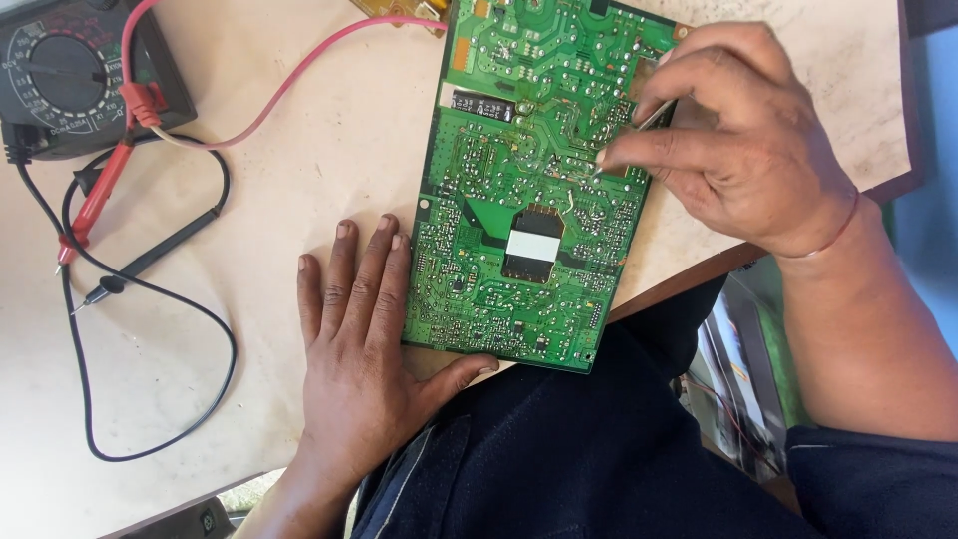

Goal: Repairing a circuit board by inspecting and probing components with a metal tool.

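Pinching tweezers: right hand fingers | left hand flat, steadying circuit board

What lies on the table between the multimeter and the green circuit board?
In the head view, between the multimeter and the circuit board lie bare table and a red wire.

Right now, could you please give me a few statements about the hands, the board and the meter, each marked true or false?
1. The left hand lies flat beside the green circuit board. True.
2. The right hand holds a thin metal tool over the board. True.
3. The multimeter sits on the board. False: it sits on the table, far left.
4. Both probes are held. False: the red probe and black probe lie on the table.
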